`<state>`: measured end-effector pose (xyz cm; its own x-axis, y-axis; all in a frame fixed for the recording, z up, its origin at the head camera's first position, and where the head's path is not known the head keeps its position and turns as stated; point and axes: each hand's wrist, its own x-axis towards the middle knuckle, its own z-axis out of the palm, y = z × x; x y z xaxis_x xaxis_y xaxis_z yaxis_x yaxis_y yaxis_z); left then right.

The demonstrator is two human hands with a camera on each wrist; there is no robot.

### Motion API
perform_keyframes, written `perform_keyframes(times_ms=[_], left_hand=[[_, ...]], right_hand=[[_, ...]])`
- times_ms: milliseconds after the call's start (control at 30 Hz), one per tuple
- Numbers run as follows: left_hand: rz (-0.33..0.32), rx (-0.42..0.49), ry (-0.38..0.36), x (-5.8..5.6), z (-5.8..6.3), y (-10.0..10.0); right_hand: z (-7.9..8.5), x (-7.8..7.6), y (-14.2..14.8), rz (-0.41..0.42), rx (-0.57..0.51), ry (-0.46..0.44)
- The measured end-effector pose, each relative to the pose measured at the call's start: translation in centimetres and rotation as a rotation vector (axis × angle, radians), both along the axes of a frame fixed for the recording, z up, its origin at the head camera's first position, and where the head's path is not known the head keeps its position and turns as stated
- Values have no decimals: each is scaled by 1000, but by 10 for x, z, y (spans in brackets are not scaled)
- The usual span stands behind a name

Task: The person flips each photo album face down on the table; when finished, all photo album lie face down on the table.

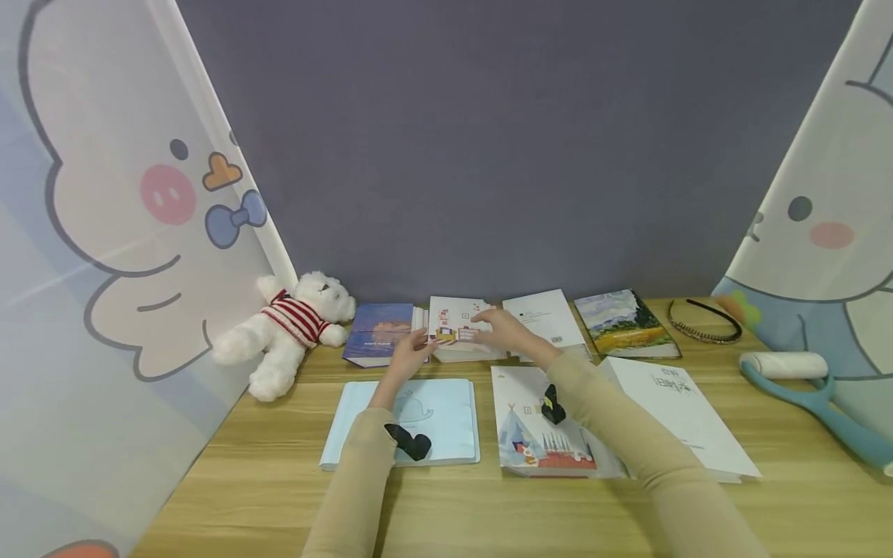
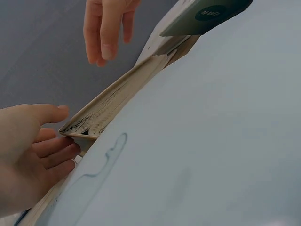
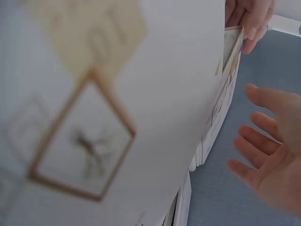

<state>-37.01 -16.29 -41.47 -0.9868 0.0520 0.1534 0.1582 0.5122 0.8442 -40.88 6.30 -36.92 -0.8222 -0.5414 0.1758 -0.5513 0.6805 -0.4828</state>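
In the head view, a white book (image 1: 453, 318) with a small coloured drawing on its cover lies in the back row. My left hand (image 1: 407, 358) is at its near left corner. The left wrist view shows the left fingers (image 2: 56, 153) touching the corner's edge from below, the thumb raised a little off the cover. My right hand (image 1: 508, 332) hovers over the book's right side, fingers spread and holding nothing. In the right wrist view, the right hand (image 3: 275, 150) stands apart from the book (image 3: 228, 94).
A purple-blue album (image 1: 380, 329), a white book (image 1: 547, 322) and a landscape-cover book (image 1: 624, 325) share the back row. Nearer lie a light blue book (image 1: 446, 418), a tent-picture book (image 1: 537, 449) and a white book (image 1: 691, 418). Around them are a teddy bear (image 1: 296, 318), headband (image 1: 705, 335) and lint roller (image 1: 788, 366).
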Motion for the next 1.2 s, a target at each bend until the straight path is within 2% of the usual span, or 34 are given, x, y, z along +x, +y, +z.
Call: perform_keyframes(times_ms=[100, 267, 400, 567, 767, 933, 1200], left_hand=[[-5, -23, -16, 0, 1, 0], [-28, -45, -73, 1, 5, 1], [-39, -74, -106, 2, 6, 2], [-48, -87, -107, 2, 5, 0], [-63, -36, -99, 2, 3, -2], [-70, 22, -104, 2, 1, -4], [-71, 32, -119, 3, 5, -3]], right_hand=[[-1, 1, -2, 25, 58, -9], [-4, 3, -7, 12, 152, -58], [-5, 6, -8, 22, 185, -98], [-6, 7, -8, 37, 202, -85], [-9, 6, -7, 48, 210, -68], [-8, 8, -7, 54, 181, -93], [-9, 9, -1, 37, 300, -144]])
